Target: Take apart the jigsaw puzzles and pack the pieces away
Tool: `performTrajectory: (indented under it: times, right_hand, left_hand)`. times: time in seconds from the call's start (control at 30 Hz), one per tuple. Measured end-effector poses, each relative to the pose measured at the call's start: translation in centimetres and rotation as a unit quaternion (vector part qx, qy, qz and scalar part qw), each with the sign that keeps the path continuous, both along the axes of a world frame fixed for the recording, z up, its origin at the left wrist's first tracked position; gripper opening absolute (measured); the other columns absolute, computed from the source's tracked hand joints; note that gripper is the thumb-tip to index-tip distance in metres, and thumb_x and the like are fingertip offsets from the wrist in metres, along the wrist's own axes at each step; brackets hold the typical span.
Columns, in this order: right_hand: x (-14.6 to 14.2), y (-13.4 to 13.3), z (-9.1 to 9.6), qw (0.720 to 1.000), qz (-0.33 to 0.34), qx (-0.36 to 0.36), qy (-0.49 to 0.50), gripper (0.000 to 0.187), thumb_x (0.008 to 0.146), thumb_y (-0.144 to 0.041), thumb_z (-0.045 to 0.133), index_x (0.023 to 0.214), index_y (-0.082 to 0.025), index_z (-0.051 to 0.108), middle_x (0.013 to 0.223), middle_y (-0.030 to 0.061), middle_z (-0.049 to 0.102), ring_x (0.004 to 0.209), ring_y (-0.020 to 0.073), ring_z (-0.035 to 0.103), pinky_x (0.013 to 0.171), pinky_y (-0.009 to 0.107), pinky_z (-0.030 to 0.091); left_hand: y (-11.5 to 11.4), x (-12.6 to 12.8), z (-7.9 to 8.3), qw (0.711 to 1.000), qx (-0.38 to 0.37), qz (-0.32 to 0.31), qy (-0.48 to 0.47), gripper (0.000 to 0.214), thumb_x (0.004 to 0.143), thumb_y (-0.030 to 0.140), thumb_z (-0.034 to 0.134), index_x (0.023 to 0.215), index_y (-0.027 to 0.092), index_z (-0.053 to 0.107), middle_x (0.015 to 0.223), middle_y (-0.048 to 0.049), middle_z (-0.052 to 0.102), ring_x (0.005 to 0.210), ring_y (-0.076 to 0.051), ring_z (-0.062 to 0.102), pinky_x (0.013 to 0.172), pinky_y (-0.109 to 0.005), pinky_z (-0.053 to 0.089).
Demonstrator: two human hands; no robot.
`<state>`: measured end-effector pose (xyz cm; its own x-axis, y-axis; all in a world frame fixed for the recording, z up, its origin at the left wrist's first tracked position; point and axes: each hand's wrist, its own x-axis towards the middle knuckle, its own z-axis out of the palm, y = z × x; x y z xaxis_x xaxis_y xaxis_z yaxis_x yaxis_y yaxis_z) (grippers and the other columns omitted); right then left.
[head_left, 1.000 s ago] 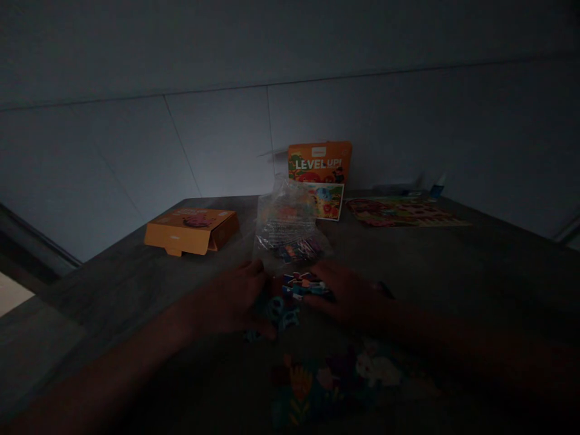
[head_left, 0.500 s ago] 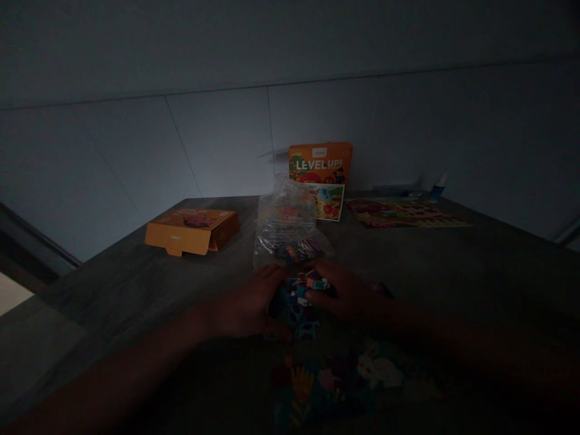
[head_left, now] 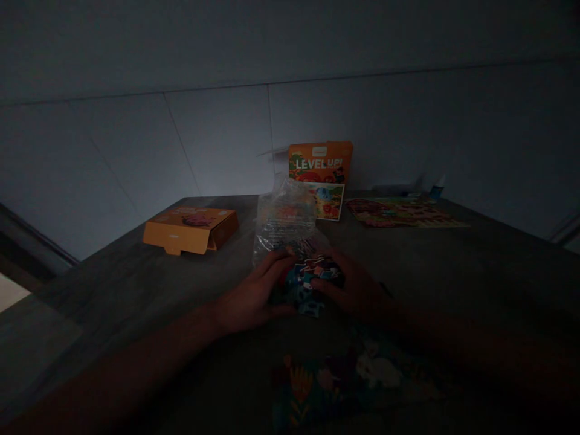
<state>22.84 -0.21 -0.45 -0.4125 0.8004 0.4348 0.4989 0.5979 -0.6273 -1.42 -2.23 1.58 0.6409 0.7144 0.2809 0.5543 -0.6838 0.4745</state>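
The scene is very dark. A heap of small colourful puzzle pieces [head_left: 310, 281] lies on the dark table [head_left: 453, 266] between my hands. My left hand [head_left: 254, 293] cups the heap from the left, fingers curved against it. My right hand [head_left: 356, 287] presses in from the right, fingers bent around the pieces. Just behind the heap lies a clear plastic bag [head_left: 283, 220], its mouth touching the pieces. A dimly seen assembled puzzle picture [head_left: 344, 377] with flowers and a white animal lies nearer to me.
An orange box [head_left: 190, 229] sits at the left of the table. A "LEVEL UP!" box lid [head_left: 320, 163] leans against the white wall behind the bag, with a picture card [head_left: 328, 202] below it. A colourful flat sheet [head_left: 403, 212] lies at the back right.
Both hands have closed in toward each other and slid away from me, pushing the loose pieces into a tighter heap up against the mouth of the plastic bag.
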Motion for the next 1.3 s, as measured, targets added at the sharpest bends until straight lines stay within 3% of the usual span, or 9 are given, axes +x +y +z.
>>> performTrajectory:
  times: [0.1, 0.23, 0.33, 0.43, 0.53, 0.73, 0.93, 1.1, 1.3]
  right_hand:
    - [-0.1, 0.1, -0.1, 0.999, 0.039, 0.018, -0.009, 0.045, 0.085, -0.032, 0.062, 0.126, -0.019, 0.051, 0.123, 0.0126, 0.063, 0.109, 0.0259, 0.061, 0.093, 0.043, 0.048]
    - [-0.2, 0.3, -0.2, 0.996, 0.054, 0.024, -0.073, 0.030, 0.084, -0.033, 0.064, 0.108, -0.016, 0.058, 0.105, 0.0123, 0.066, 0.095, 0.0260, 0.063, 0.084, 0.042, 0.050]
    - [-0.2, 0.1, 0.1, 0.995, 0.066, 0.034, -0.060, 0.025, 0.086, -0.032, 0.062, 0.103, -0.016, 0.057, 0.097, 0.0101, 0.065, 0.088, 0.0234, 0.063, 0.078, 0.038, 0.050]
    - [-0.1, -0.2, 0.4, 0.992, 0.106, 0.067, -0.030, 0.024, 0.088, -0.030, 0.061, 0.107, -0.017, 0.055, 0.103, 0.0105, 0.064, 0.094, 0.0226, 0.061, 0.083, 0.036, 0.050]
    - [0.0, -0.3, 0.4, 0.985, 0.152, 0.063, -0.040, 0.032, 0.089, -0.027, 0.059, 0.119, -0.018, 0.051, 0.116, 0.0123, 0.062, 0.106, 0.0230, 0.060, 0.091, 0.038, 0.048]
    - [0.2, -0.6, 0.2, 0.986, 0.129, 0.102, -0.014, 0.042, 0.089, -0.026, 0.058, 0.129, -0.018, 0.046, 0.123, 0.0146, 0.062, 0.112, 0.0249, 0.060, 0.094, 0.041, 0.049]
    - [0.3, -0.9, 0.8, 0.980, 0.153, 0.128, -0.026, 0.020, 0.088, -0.027, 0.057, 0.105, -0.017, 0.058, 0.097, 0.0097, 0.063, 0.089, 0.0216, 0.061, 0.079, 0.035, 0.051]
    - [0.0, -0.8, 0.9, 0.983, 0.135, 0.094, -0.077, 0.013, 0.087, -0.029, 0.057, 0.089, -0.016, 0.057, 0.090, 0.0089, 0.059, 0.082, 0.0207, 0.058, 0.074, 0.034, 0.049]
    - [0.1, -0.7, 0.7, 0.983, 0.153, 0.088, -0.057, 0.023, 0.089, -0.033, 0.054, 0.102, -0.014, 0.057, 0.104, 0.0142, 0.062, 0.098, 0.0245, 0.059, 0.087, 0.039, 0.049]
  left_hand:
    - [0.4, 0.0, -0.3, 1.000, 0.009, 0.014, -0.016, 0.064, 0.087, 0.025, 0.067, 0.141, 0.026, 0.033, 0.143, -0.0100, 0.040, 0.133, -0.026, 0.043, 0.112, -0.045, 0.038]
    - [0.9, -0.1, -0.6, 0.998, -0.026, 0.034, -0.043, 0.048, 0.091, 0.018, 0.054, 0.136, 0.022, 0.039, 0.137, -0.0102, 0.049, 0.124, -0.025, 0.052, 0.105, -0.044, 0.045]
    - [1.0, -0.2, -0.8, 0.994, -0.063, 0.065, -0.069, 0.048, 0.093, 0.019, 0.050, 0.138, 0.021, 0.035, 0.119, -0.0085, 0.063, 0.105, -0.022, 0.064, 0.092, -0.040, 0.053]
    - [0.8, 0.1, -0.8, 0.989, -0.077, 0.092, -0.090, 0.050, 0.093, 0.027, 0.053, 0.139, 0.020, 0.035, 0.092, -0.0026, 0.068, 0.084, -0.020, 0.068, 0.080, -0.036, 0.056]
    - [0.5, 0.4, -0.7, 0.987, -0.079, 0.084, -0.112, 0.049, 0.092, 0.029, 0.054, 0.137, 0.019, 0.037, 0.083, 0.0001, 0.069, 0.078, -0.018, 0.068, 0.076, -0.034, 0.056]
    - [0.4, 0.2, 0.1, 0.998, -0.015, 0.031, -0.056, 0.036, 0.094, 0.031, 0.053, 0.129, 0.021, 0.049, 0.118, -0.0074, 0.066, 0.107, -0.022, 0.063, 0.095, -0.038, 0.051]
    - [0.3, -0.3, 1.3, 0.992, 0.041, -0.057, 0.103, 0.052, 0.082, 0.037, 0.068, 0.128, 0.016, 0.055, 0.130, -0.0133, 0.053, 0.122, -0.031, 0.049, 0.106, -0.047, 0.042]
    - [0.3, -0.5, 1.5, 0.987, 0.035, -0.055, 0.146, 0.043, 0.085, 0.036, 0.065, 0.123, 0.017, 0.058, 0.125, -0.0122, 0.052, 0.116, -0.030, 0.052, 0.102, -0.046, 0.045]
    - [0.4, -0.2, 0.8, 0.994, -0.003, -0.034, 0.102, 0.039, 0.088, 0.032, 0.064, 0.123, 0.019, 0.054, 0.128, -0.0105, 0.050, 0.122, -0.028, 0.048, 0.105, -0.045, 0.042]
